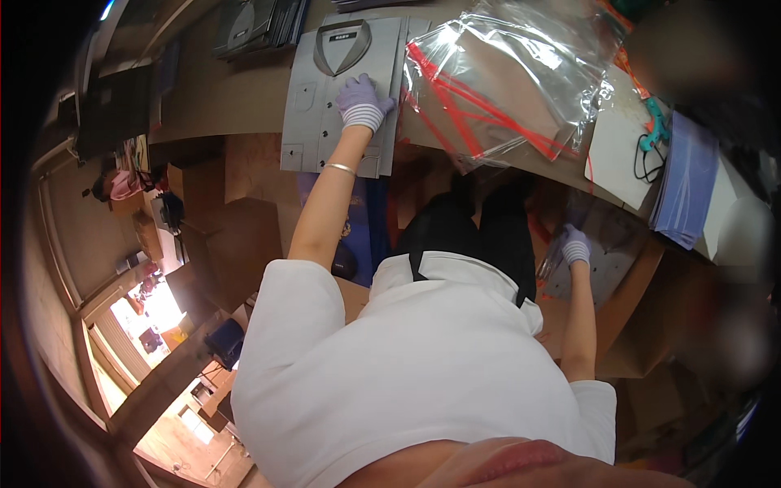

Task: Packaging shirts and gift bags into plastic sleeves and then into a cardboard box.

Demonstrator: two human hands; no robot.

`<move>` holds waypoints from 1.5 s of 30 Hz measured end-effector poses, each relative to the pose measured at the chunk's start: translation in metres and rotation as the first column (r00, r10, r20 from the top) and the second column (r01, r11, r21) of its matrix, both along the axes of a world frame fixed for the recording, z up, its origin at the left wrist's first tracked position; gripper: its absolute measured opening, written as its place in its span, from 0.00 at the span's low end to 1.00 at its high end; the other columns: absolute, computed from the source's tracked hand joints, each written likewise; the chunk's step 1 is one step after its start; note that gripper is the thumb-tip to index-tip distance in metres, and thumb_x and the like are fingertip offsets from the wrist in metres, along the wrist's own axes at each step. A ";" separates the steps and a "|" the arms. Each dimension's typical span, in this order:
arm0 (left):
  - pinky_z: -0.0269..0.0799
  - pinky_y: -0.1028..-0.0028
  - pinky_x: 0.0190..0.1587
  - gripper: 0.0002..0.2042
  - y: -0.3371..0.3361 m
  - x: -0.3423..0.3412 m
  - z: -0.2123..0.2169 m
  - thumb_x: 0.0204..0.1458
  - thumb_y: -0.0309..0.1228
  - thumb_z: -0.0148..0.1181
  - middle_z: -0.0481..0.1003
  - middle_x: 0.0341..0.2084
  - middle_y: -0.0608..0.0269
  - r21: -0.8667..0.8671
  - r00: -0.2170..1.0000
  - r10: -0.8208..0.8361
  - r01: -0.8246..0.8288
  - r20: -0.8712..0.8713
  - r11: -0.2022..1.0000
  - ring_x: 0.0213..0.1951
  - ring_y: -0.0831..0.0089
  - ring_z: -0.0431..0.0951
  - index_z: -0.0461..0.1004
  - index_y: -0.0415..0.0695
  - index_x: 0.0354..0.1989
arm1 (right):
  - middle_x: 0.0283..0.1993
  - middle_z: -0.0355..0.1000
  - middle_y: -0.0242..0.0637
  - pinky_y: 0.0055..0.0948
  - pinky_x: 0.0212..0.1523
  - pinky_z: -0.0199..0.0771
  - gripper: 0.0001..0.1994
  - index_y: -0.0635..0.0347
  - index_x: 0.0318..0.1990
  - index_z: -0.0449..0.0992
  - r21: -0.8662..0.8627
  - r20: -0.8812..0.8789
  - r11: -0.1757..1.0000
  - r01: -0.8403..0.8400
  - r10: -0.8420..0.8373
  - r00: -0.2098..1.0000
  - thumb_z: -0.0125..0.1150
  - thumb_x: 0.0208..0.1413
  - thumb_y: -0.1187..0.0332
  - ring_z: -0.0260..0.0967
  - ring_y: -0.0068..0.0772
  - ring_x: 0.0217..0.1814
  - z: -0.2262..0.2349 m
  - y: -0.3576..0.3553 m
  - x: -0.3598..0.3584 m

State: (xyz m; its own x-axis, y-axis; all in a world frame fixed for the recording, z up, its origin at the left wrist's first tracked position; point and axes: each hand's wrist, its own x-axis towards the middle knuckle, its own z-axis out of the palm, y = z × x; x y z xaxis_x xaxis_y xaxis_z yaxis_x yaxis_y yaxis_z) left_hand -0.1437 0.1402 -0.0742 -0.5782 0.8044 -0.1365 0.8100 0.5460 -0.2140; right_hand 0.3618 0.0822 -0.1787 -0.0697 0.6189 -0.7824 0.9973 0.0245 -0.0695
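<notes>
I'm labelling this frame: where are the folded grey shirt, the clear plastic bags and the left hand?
folded grey shirt (313,98): head view, on its front panel left of the buttons.
clear plastic bags (521,73): head view, on the top bag's middle.
left hand (362,102): head view, on the gloved back.

I count one folded grey shirt (342,98) at twelve o'clock, and a second grey piece (598,260) low at three o'clock. Clear plastic bags with red strips (496,81) at one o'clock: several, overlapping, number unclear. One white card (622,154), one bluish stack (683,187), two gloved hands.
</notes>
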 end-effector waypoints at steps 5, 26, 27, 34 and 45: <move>0.69 0.63 0.40 0.22 0.002 -0.018 -0.002 0.38 0.41 0.57 0.72 0.33 0.51 -0.031 0.985 -0.091 0.096 0.147 0.995 0.39 0.58 0.72 0.66 0.43 0.41 | 0.36 0.70 0.47 0.43 0.41 0.67 0.15 0.46 0.45 0.68 0.226 -0.366 0.969 -0.104 0.183 0.912 0.49 0.47 0.60 0.67 0.51 0.38 0.048 0.026 -0.082; 0.68 0.65 0.39 0.09 0.082 0.109 -0.057 0.43 0.34 0.54 0.72 0.28 0.57 0.294 0.292 -0.898 0.872 0.329 0.391 0.33 0.57 0.72 0.72 0.46 0.33 | 0.42 0.70 0.42 0.28 0.42 0.68 0.10 0.69 0.41 0.70 0.852 -0.520 0.109 0.513 0.047 0.853 0.53 0.51 0.73 0.69 0.34 0.41 0.163 -0.050 -0.004; 0.68 0.65 0.39 0.09 0.092 0.106 -0.071 0.43 0.34 0.54 0.72 0.28 0.57 0.299 0.282 -0.899 0.873 0.335 0.385 0.33 0.57 0.72 0.72 0.46 0.33 | 0.43 0.70 0.42 0.29 0.43 0.67 0.11 0.69 0.42 0.70 0.888 -0.443 0.122 0.442 -0.028 0.896 0.54 0.51 0.73 0.68 0.34 0.42 0.164 -0.073 0.012; 0.70 0.72 0.30 0.09 0.103 0.119 -0.081 0.48 0.34 0.52 0.74 0.22 0.57 0.339 0.251 -0.445 0.371 0.860 0.864 0.23 0.65 0.73 0.74 0.42 0.29 | 0.47 0.67 0.45 0.31 0.47 0.64 0.17 0.72 0.45 0.66 0.559 -0.718 0.174 0.811 -0.388 0.578 0.55 0.50 0.69 0.65 0.38 0.46 0.193 -0.171 0.017; 0.70 0.72 0.35 0.10 0.095 0.121 -0.104 0.47 0.34 0.52 0.74 0.30 0.54 0.498 0.197 -0.740 0.626 0.643 0.600 0.30 0.66 0.75 0.73 0.42 0.33 | 0.50 0.64 0.45 0.29 0.52 0.58 0.20 0.72 0.47 0.64 0.555 -0.719 0.195 0.809 -0.375 0.584 0.55 0.51 0.67 0.62 0.37 0.49 0.166 -0.182 0.006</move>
State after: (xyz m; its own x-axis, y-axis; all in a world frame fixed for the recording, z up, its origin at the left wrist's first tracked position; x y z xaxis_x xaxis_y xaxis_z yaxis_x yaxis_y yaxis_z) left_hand -0.0223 0.2352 -0.1783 0.4929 0.8686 -0.0505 0.6626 -0.3371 0.6689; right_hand 0.3677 -0.1002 -0.0123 0.5130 0.8558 0.0669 0.6073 -0.3068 -0.7328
